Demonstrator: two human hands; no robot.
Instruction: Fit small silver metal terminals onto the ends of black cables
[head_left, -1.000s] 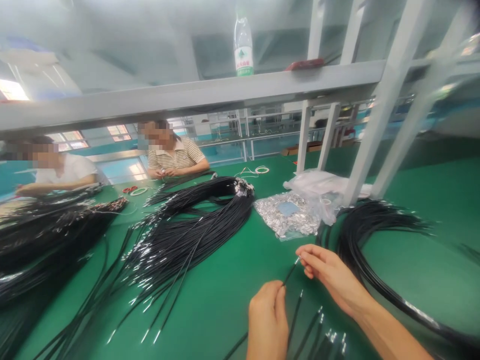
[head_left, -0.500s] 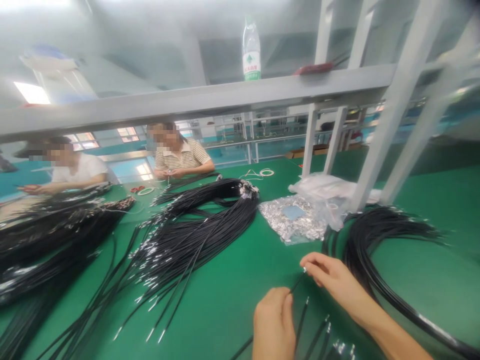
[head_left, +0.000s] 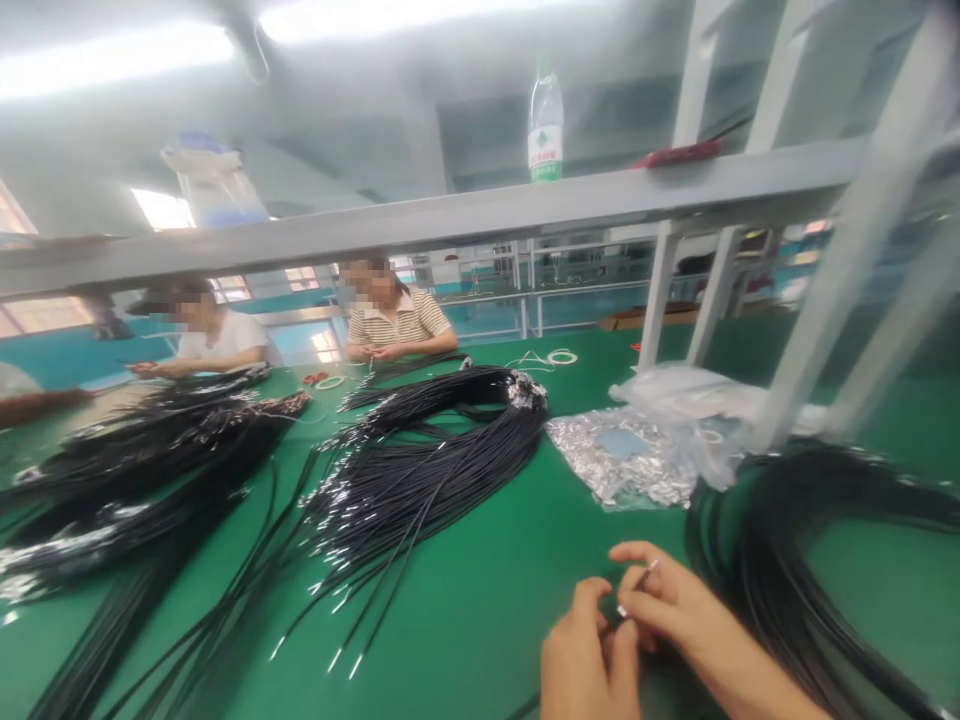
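Hands meet low at the frame's bottom edge, over the green table (head_left: pixel 480 600). Left hand (head_left: pixel 581 660) curled, thumb and fingers closed toward the right hand, gripping a thin black cord (head_left: pixel 611 625) that shows only as a short dark stub between the two hands. Right hand (head_left: pixel 675 610) comes in from the lower right, forefinger and thumb pinched on the cord's end, where a small silver tip (head_left: pixel 645 573) sticks up between the fingertips. The two hands touch or nearly touch; motion blur hides the exact grip. Coil (head_left: pixel 810 560) of black cord lies just right of the right hand, looping from mid-frame to the bottom right corner. Foil bag (head_left: pixel 626 465) of small silver parts lies beyond the hands, with a clear plastic bag (head_left: pixel 675 390) behind it against a white frame post (head_left: pixel 817 330). Big bundle (head_left: pixel 427 450) of black cords with silver ends fans out left of centre, loose ends pointing toward the near edge. More cord piles (head_left: pixel 142 460) at far left. Two people sit across the table: one in a striped shirt (head_left: pixel 405 322), hands together at the table edge; one in a white shirt (head_left: pixel 221 335) further left. Grey shelf (head_left: pixel 450 220) spans the view overhead, a water bottle (head_left: pixel 545 125) standing on it.
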